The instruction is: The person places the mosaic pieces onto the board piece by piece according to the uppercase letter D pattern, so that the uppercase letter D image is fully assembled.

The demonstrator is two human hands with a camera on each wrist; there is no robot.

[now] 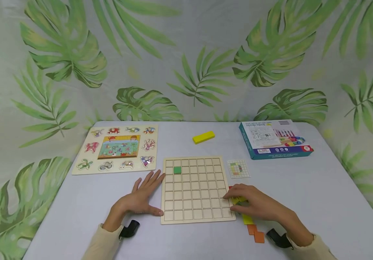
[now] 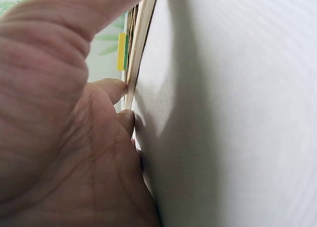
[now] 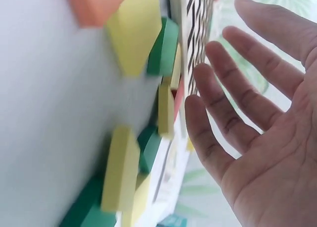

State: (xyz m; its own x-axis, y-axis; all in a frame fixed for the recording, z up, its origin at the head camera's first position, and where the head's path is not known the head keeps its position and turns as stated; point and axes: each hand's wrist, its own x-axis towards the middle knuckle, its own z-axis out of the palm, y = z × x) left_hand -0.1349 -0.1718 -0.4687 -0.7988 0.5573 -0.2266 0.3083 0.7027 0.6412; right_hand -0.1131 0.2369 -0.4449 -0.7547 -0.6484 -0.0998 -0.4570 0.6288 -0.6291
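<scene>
Clock positions refer to the grid board in the head view, with 12 o'clock at its far edge. The grid board (image 1: 195, 186) lies flat on the tabletop (image 1: 160, 242), between the two hands. One green tile (image 1: 177, 170) occupies a cell towards 10:30.

Left hand (image 1: 142, 198): located at 9 o'clock. The fingers are spread wide and nearly straight, with thumb and fingertips against the side of the board; the thumb is near the 8 o'clock corner. No item is held.

Right hand (image 1: 254, 203): located between 3 and 4 o'clock, above loose tiles and reaching over the board's edge. The fingers are extended, slightly bent and set apart; the right wrist view shows them without a part in their grasp. Contact with the board cannot be determined.

Loose tiles, partly covered by the right hand in the head view, include a red tile (image 1: 230, 187) at 3 o'clock, plus a yellow tile (image 1: 247, 219) and orange tiles (image 1: 259, 237) at 4 o'clock. The right wrist view also shows green tiles (image 3: 166, 46).

Surrounding items: a printed card (image 1: 238, 169) at 2 o'clock, a boxed set (image 1: 275, 139) farther out at 2, a yellow block (image 1: 203, 137) at 12, and an animal puzzle (image 1: 97, 159) at 10.
</scene>
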